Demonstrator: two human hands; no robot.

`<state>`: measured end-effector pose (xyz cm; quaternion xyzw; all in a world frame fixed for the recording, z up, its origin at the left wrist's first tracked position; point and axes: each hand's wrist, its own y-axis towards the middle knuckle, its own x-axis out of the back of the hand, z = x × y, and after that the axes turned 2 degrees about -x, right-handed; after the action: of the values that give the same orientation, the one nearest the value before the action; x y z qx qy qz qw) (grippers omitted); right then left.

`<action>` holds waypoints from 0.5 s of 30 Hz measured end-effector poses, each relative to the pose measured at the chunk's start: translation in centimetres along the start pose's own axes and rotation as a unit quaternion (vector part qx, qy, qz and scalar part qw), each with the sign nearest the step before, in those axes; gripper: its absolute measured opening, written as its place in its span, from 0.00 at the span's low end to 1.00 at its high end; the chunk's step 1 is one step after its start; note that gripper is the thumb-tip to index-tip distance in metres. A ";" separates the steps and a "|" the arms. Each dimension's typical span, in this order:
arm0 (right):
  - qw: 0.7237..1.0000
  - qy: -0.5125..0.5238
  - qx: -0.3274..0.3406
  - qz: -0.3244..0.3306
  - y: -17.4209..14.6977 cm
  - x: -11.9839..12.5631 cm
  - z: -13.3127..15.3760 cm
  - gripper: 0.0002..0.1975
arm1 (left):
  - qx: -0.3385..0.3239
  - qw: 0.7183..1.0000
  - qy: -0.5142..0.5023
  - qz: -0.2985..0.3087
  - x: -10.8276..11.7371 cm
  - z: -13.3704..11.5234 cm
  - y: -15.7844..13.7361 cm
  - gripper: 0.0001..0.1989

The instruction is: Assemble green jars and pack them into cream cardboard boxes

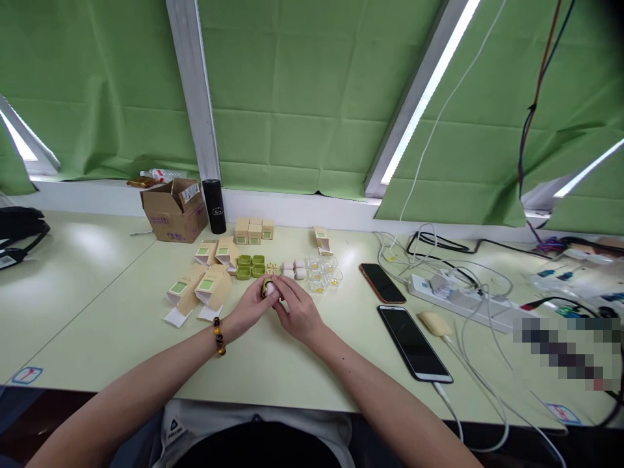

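Note:
My left hand [252, 308], with a beaded bracelet on the wrist, is closed around a small green square holder [265, 286]. A pale pink rounded piece [270, 290] shows in or against the holder. From the other side my right hand [301, 313] has its fingers bent and pressed to this pink piece; the fingertips are partly hidden. Just beyond the hands stand several green square holders [244, 272], small yellow pieces [272, 267], more pale pink pieces [288, 266] and several clear cups [318, 286] with yellow centres. Opened beige boxes [212, 286] lie to the left.
Closed beige boxes [242, 231] and one opened beige box [322, 240] are farther back. A cardboard carton [174, 218] and a black bottle [214, 207] stand by the wall. Two phones [383, 283], a power strip [463, 304] and tangled cables occupy the right side.

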<state>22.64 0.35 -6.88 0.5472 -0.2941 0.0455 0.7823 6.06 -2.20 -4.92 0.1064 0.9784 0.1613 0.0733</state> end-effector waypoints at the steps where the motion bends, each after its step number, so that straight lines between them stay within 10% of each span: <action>1: 1.000 -0.001 -0.002 0.001 0.0 0.0 0.0 0.30 | 0.013 1.000 -0.015 -0.004 -0.1 -0.1 0.0 0.26; 15: 0.999 0.003 -0.037 0.010 0.3 0.2 0.2 0.26 | 0.073 0.985 -0.159 0.005 -0.1 -0.8 -0.2 0.18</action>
<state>22.56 0.26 -6.48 0.5147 -0.2989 0.0441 0.8024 6.00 -2.61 -4.24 0.1406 0.9629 0.0710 0.2191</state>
